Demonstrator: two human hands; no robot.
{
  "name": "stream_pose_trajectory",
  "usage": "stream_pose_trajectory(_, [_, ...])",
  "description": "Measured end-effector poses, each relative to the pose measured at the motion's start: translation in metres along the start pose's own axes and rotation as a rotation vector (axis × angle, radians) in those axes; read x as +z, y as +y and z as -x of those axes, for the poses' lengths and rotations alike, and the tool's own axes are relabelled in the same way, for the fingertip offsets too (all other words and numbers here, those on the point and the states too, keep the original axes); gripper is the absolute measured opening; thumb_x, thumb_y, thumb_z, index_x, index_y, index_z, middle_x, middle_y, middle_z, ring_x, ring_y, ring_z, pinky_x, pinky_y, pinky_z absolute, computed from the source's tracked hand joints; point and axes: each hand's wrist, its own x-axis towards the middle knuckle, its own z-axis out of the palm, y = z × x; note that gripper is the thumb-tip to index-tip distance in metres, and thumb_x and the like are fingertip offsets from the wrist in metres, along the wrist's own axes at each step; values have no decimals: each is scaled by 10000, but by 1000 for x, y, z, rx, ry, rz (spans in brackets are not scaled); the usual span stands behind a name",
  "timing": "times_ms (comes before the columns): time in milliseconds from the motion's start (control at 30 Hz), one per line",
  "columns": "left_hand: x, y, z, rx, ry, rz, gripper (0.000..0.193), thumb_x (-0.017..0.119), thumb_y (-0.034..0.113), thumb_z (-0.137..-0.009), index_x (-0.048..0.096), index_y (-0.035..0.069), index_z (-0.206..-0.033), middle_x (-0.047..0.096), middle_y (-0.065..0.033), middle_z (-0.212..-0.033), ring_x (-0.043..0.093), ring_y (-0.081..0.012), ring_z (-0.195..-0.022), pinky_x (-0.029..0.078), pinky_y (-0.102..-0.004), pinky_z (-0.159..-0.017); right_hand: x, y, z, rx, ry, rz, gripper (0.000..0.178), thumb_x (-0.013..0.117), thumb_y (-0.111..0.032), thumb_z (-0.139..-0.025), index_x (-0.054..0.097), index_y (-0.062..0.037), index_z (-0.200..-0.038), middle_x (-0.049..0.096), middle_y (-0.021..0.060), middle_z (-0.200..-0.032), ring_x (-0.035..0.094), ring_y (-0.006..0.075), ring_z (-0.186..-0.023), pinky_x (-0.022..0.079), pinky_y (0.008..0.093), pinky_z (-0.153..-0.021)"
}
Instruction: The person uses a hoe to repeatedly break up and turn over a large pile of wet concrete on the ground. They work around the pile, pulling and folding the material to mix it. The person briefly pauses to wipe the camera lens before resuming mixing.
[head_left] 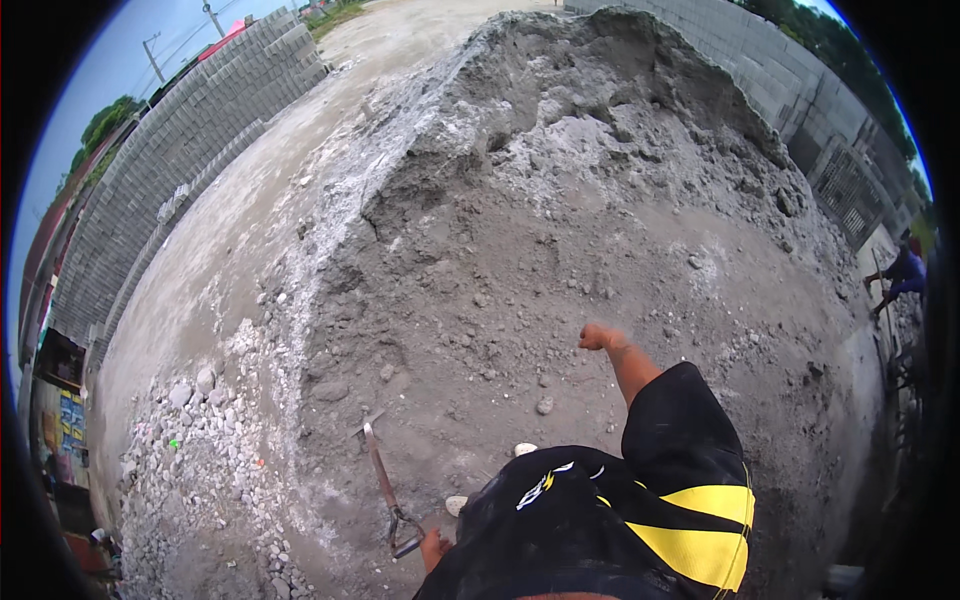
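At the lower middle, my left hand [435,548] is closed at the end of the D-shaped handle of a shovel [381,468]; its fingers are partly hidden by my shirt. The shovel's brown shaft slants away from me, and its blade meets or hovers over the grey ground, I cannot tell which. My right arm reaches forward over the loose sand. Its hand [597,337] is curled into a fist, with nothing visible in it. Beyond both hands rises a large pile of grey sand [560,230] with a steep, dug-out face and crumbly lumps.
Pale stones [205,420] are scattered at the left. Stacked grey concrete blocks [190,150] line the far left, and a block wall [740,70] runs behind the pile at the right. A person in blue [905,272] bends at the far right edge.
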Motion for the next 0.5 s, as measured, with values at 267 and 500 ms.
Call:
stream_pose_trajectory(267, [-42,-42,-28,-600,133,696,613,624,354,-713,365,61,-1184,457,-161,-1057,502,-255,-946,445,-365,-736,-393,-112,79,-204,273,-387,567,527,-424,-780,469,-42,-1196,521,106,-1173,471,234,-1105,382,398,-903])
stream_pose_trajectory(500, [-26,-31,-36,-655,411,997,603,611,371,-735,363,65,-1192,458,-188,-1104,474,-300,-1023,430,-412,-820,-388,-321,266,-1203,507,107,665,509,-445,-802,302,-58,-1302,363,161,-1304,352,257,-1211,324,379,-978])
